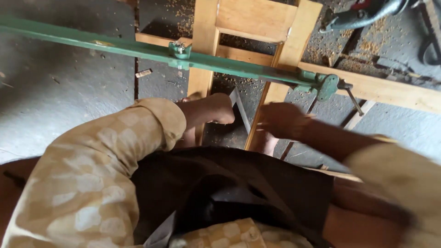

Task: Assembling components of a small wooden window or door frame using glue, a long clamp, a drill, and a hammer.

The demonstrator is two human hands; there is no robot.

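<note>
Two hands are engaged: left hand [216,108] grips a metal blade [240,109]; right hand [282,120], blurred, grip indeterminable, by clamped wooden frame [257,20]; steadying judged next

The single head camera looks steeply down, close over the wooden frame [257,55] on the floor [69,87].

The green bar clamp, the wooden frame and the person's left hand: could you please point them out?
green bar clamp [138,49], head view, on its bar.
wooden frame [257,18], head view, on its top rail.
left hand [219,108], head view, on its back.
</note>
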